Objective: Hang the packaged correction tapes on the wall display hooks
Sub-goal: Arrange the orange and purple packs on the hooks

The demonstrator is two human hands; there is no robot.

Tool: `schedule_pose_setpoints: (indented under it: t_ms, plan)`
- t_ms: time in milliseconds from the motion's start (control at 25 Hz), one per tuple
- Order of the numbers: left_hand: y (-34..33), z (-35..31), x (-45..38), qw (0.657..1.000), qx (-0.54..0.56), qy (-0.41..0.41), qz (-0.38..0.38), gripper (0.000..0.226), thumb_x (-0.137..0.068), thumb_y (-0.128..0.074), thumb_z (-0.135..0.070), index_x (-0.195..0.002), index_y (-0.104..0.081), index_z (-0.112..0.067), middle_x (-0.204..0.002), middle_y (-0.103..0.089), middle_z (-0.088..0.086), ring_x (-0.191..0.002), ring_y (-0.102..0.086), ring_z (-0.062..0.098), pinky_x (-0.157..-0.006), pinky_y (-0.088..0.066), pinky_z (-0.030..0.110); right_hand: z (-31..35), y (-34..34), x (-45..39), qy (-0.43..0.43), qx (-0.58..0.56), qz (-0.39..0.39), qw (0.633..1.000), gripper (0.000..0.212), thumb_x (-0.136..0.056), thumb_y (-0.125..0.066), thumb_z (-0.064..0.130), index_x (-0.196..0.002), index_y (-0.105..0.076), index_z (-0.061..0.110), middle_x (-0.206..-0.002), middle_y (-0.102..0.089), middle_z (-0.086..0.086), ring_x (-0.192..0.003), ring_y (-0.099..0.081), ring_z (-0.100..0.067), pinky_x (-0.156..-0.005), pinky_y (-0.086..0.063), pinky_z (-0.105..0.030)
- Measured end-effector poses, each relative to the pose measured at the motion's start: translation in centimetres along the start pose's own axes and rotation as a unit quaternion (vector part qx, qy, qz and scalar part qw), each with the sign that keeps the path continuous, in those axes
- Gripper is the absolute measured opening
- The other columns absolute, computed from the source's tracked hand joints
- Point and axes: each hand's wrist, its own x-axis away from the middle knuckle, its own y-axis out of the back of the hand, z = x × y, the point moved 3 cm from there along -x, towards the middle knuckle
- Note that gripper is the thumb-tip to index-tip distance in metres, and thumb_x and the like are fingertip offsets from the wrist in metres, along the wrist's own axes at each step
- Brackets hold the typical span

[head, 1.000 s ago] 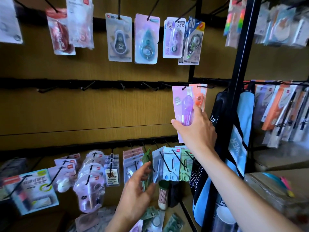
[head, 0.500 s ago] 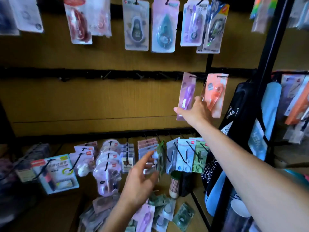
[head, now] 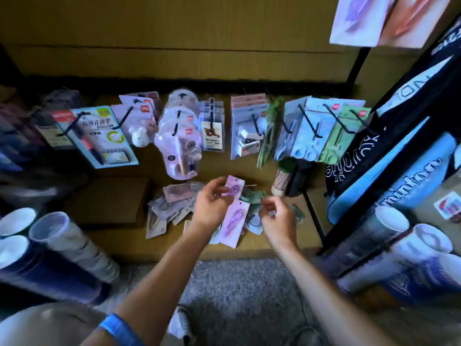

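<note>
Two purple packs: left hand [head: 212,203] grip pinches one [head: 234,186], long axis toward 1 o'clock; right hand [head: 277,216] grip curled, contents unclear; second pack [head: 234,222] lies parallel.

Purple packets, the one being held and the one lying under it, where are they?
held purple packet [head: 234,187], head view, middle of its card.
lying purple packet [head: 233,224], head view, on the blister.

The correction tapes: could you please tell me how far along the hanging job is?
Done: a purple pack and an orange pack hang top right. In hand: the left hand holds another purple pack; the right hand reaches into the loose pile. Left: that pile and a purple pack on the shelf.
</note>
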Motion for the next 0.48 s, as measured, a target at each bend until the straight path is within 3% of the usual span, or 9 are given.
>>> schedule_pose_setpoints:
  t_ms: [80,160,200,320,480]
  plan:
    - [1.0,3.7,-1.0,0.998,-0.036,0.042,-0.011,0.043,-0.09,-0.06,0.004,-0.129,-0.058,-0.013,-0.092,-0.064,-0.005,-0.076,-0.061,0.008,-0.07,-0.05,0.023,-5.2,-3.0,-0.4,-0.144,0.012,0.102,0.984,0.013,-0.083,-0.066,0.008,-0.082,-0.06,0.019,-0.075,-0.061,0.005,-0.079,-0.058,-0.021,-0.066,-0.047,-0.027]
    - [1.6,6.6,-2.3,0.994,-0.085,0.063,-0.011,0.045,-0.088,-0.061,0.002,-0.13,-0.058,-0.016,-0.098,-0.067,-0.004,-0.084,-0.064,0.017,-0.08,-0.053,0.032,-9.1,-5.6,-0.9,-0.214,0.037,0.181,0.959,0.009,-0.085,-0.064,0.018,-0.079,-0.058,0.022,-0.081,-0.062,-0.003,-0.081,-0.059,-0.023,-0.077,-0.054,-0.036]
    - [1.7,8.1,-2.9,0.992,-0.097,0.075,-0.013,0.046,-0.088,-0.062,0.001,-0.13,-0.058,-0.015,-0.098,-0.066,-0.005,-0.089,-0.065,0.02,-0.084,-0.053,0.035,-10.5,-6.9,-1.3,-0.243,0.045,0.212,0.946,0.012,-0.087,-0.063,0.019,-0.076,-0.057,0.022,-0.079,-0.061,-0.005,-0.079,-0.059,-0.024,-0.075,-0.054,-0.039]
    - [1.6,12.2,-4.4,0.989,-0.085,0.121,-0.025,0.043,-0.088,-0.062,0.004,-0.128,-0.059,-0.011,-0.099,-0.063,0.001,-0.091,-0.064,0.022,-0.075,-0.051,0.027,-13.6,-10.3,-2.7,-0.318,0.031,0.238,0.917,0.022,-0.087,-0.064,0.016,-0.068,-0.054,0.018,-0.062,-0.054,-0.006,-0.063,-0.054,-0.025,-0.058,-0.046,-0.033]
    - [0.6,16.4,-5.7,0.986,-0.065,0.15,-0.025,0.038,-0.086,-0.064,0.004,-0.113,-0.063,-0.023,-0.1,-0.065,0.005,-0.082,-0.062,0.018,-0.069,-0.047,0.025,-17.1,-14.5,-4.3,-0.328,0.066,0.248,0.909,0.007,-0.081,-0.064,0.012,-0.076,-0.063,0.007,-0.067,-0.055,-0.005,-0.069,-0.055,-0.021,-0.064,-0.046,-0.03]
